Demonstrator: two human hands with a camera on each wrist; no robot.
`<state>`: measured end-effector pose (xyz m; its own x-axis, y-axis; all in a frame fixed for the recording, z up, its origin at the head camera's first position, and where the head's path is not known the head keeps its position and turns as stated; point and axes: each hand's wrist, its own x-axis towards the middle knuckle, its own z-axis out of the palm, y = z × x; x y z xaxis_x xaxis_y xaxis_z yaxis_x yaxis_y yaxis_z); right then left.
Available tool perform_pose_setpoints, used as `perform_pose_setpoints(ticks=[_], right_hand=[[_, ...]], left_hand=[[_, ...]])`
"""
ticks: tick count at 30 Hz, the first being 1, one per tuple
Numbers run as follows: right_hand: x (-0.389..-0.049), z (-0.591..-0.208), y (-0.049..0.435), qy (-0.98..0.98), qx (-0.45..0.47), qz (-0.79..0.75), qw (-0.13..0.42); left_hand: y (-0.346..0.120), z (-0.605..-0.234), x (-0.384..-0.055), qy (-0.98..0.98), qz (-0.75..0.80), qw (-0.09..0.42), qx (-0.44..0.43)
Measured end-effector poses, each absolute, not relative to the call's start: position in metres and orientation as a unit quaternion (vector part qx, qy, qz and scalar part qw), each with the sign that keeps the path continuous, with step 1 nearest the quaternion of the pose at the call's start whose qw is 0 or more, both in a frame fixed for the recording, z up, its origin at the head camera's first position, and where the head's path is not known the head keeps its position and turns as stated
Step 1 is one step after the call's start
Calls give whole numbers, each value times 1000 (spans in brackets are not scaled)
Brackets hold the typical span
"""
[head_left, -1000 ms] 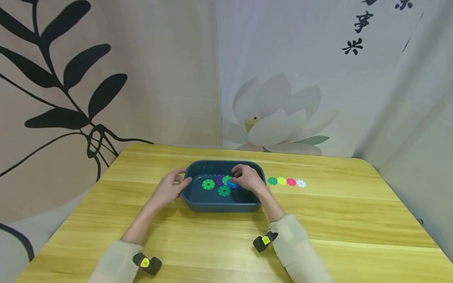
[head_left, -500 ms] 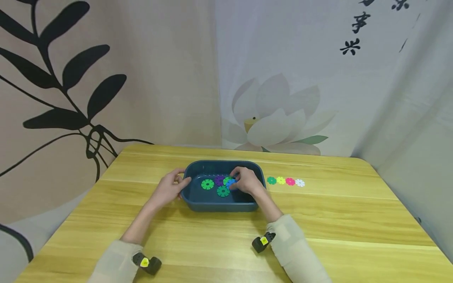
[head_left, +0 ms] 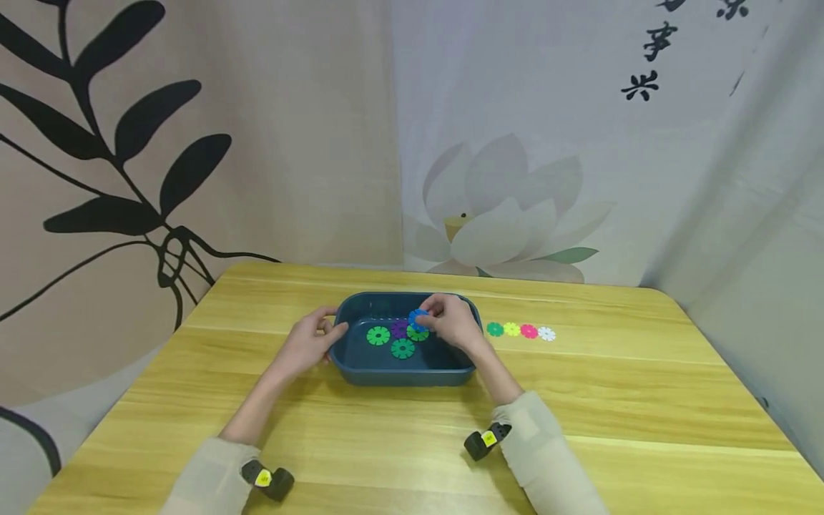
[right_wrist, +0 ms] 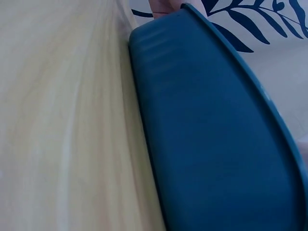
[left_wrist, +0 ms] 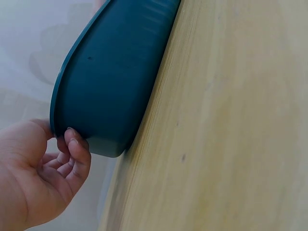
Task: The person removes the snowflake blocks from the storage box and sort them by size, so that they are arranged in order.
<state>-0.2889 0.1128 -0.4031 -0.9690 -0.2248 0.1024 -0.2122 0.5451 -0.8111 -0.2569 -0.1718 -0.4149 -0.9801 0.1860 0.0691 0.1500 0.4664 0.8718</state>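
A dark blue plastic basin (head_left: 412, 377) stands on the table. My left hand (head_left: 310, 338) grips its left rim, thumb over the edge and fingers curled beneath, as the left wrist view also shows with the hand (left_wrist: 53, 173) at the basin's end. Over the basin's right half, my right hand (head_left: 453, 322) pinches a blue notched disc (head_left: 417, 319) between thumb and fingers. Below it on the basin floor lie a purple disc (head_left: 399, 329), a light green disc (head_left: 378, 335) and other green ones. The right wrist view shows mostly the basin's outer wall (right_wrist: 207, 120).
Right of the basin, a row of notched discs lies on the wooden table (head_left: 611, 415): green (head_left: 494, 329), yellow (head_left: 511, 329), pink (head_left: 529, 331) and white (head_left: 546, 334). A printed curtain (head_left: 309, 143) hangs behind the table.
The blue disc has come up off the pile in my right hand, uncovering more of the green disc under it. My left hand keeps its place on the rim.
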Motion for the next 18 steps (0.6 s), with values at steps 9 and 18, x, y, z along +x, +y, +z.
perform_pose_setpoints(ticks=[9, 18], right_hand=[[-286, -392, 129, 849, -125, -514, -5], [-284, -382, 155, 834, -125, -537, -27]], left_hand=[[-171, -416, -258, 856, 506, 17, 100], [-171, -416, -257, 855, 510, 18, 96]])
